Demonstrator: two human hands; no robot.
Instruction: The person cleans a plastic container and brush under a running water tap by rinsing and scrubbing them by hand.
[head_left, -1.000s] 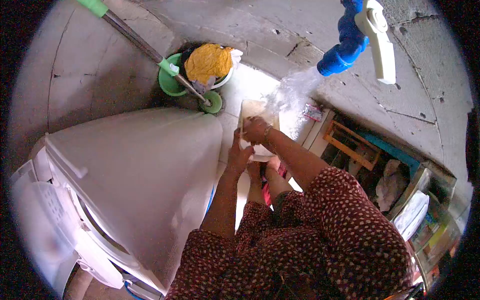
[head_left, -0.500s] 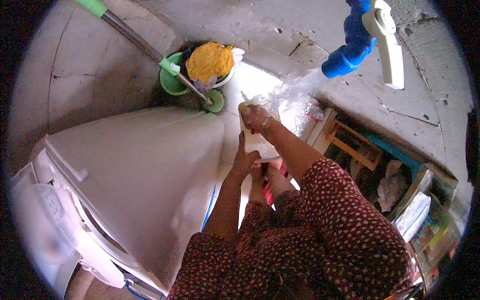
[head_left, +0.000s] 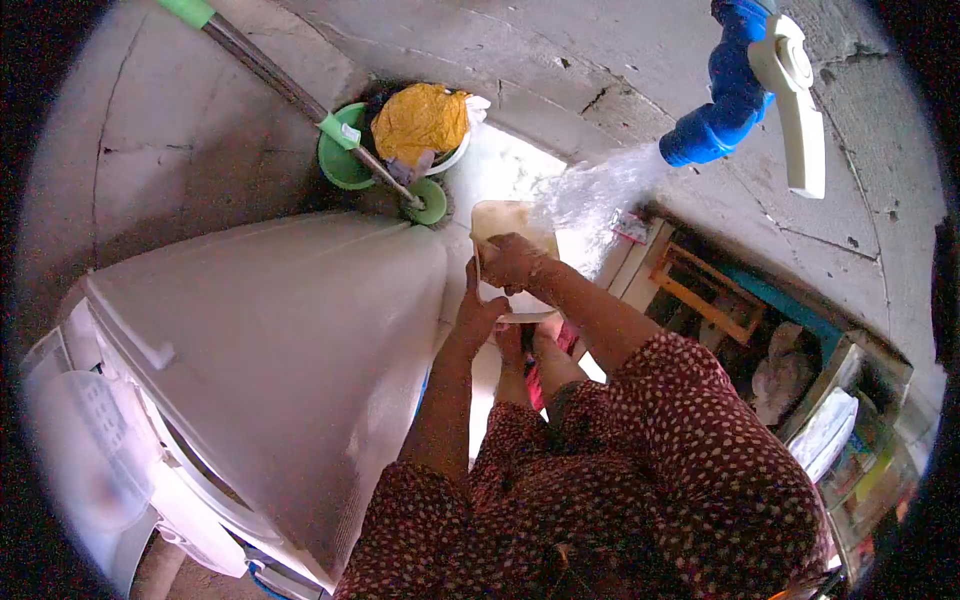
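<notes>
A pale rectangular plastic tub [head_left: 500,215] is tilted in front of me at the middle of the view. My left hand [head_left: 482,312] grips its near left edge, thumb over the rim. Inside the tub, my right hand [head_left: 510,262] presses against the inner surface with curled fingers; whatever they may hold is hidden. Water [head_left: 610,185] gushes from a blue tap [head_left: 712,130] with a white lever handle [head_left: 800,120] and falls beside the tub's far right corner.
A mop [head_left: 300,100] leans over a green bucket [head_left: 342,165] near a basin holding yellow cloth [head_left: 420,122]. To the left stands a large white appliance [head_left: 270,350]. An orange frame [head_left: 705,300] lies among items on the right. My feet are below the tub.
My right hand has moved down within the tub, nearer my left hand. The tub's far end now shows uncovered, and the view has shifted slightly. Water keeps running.
</notes>
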